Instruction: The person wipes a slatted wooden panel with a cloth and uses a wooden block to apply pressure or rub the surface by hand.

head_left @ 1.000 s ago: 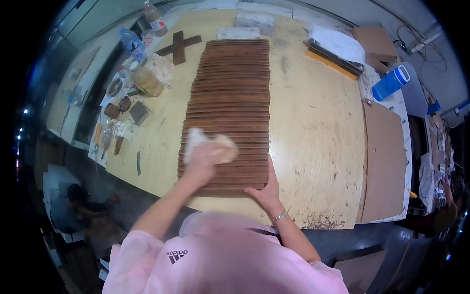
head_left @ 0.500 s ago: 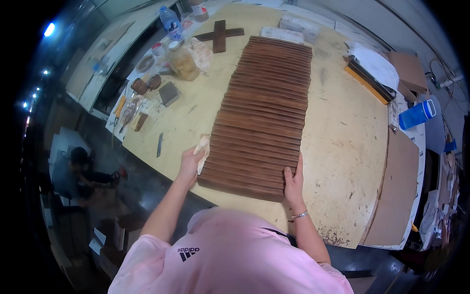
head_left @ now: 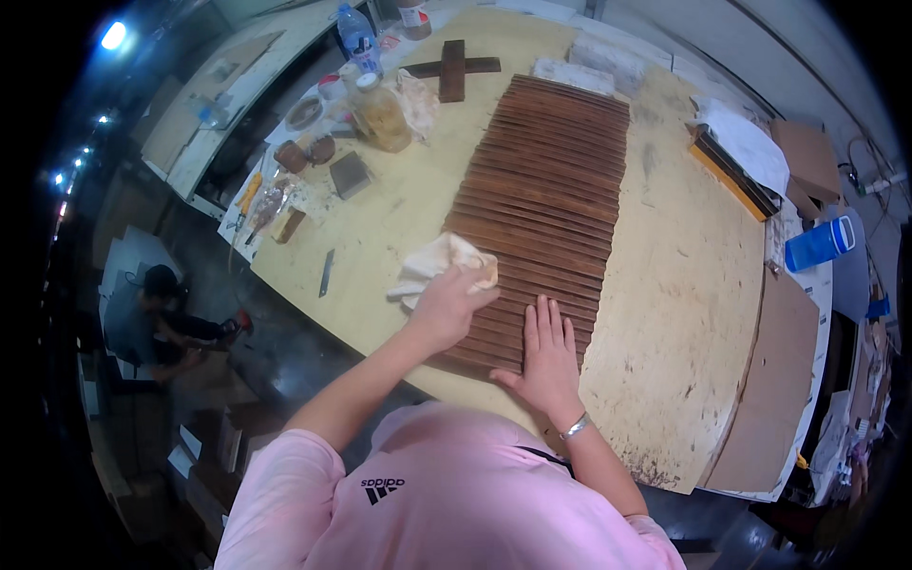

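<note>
Where the pale cloth (head_left: 445, 268) lies bunched on the near left edge of the brown slatted wooden panel (head_left: 543, 204), the left hand (head_left: 443, 309) grips it from behind, fingers closed over its near side. The right hand (head_left: 547, 350) lies open and flat on the slats just beside it. The panel rests on a light plywood tabletop (head_left: 679, 294), its long axis running away from the person, slats crosswise. Beyond on the left stand an amber jar (head_left: 382, 116), a plastic bottle (head_left: 358, 36) and a dark wooden cross (head_left: 453, 68). Nothing blocks the cloth.
</note>
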Demonstrator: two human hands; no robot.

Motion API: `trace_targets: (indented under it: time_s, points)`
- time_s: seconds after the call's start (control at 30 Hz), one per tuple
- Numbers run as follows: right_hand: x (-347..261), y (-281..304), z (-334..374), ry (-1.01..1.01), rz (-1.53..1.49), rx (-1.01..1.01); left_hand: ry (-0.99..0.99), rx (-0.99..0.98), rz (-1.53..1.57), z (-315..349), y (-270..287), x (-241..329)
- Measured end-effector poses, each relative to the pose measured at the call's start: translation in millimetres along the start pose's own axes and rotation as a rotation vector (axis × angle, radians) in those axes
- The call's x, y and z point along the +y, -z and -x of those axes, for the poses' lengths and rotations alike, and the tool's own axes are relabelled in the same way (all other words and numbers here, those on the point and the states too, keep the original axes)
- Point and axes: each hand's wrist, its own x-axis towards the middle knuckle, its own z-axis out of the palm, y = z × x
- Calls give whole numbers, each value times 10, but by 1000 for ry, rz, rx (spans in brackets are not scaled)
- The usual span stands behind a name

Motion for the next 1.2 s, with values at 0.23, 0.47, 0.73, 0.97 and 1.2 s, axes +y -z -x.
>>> trace_targets:
  time_s: [0.23, 0.47, 0.73, 0.97, 1.2]
  points:
    - [-38, -57, -22, 6, 106, 3, 548, 157, 3, 447, 290, -1174]
    - [-11, -74, -11, 3, 111, 18, 514, -132, 22, 39, 276, -806]
    - [-27, -59, -11, 9, 86, 30, 321, -130, -243, 21, 264, -707]
    - [-15, -74, -9, 3, 92, 32, 244, -119, -295, 8, 250, -652]
    - [-20, -67, -12, 6, 93, 32, 219, -146, -346, 12, 252, -669]
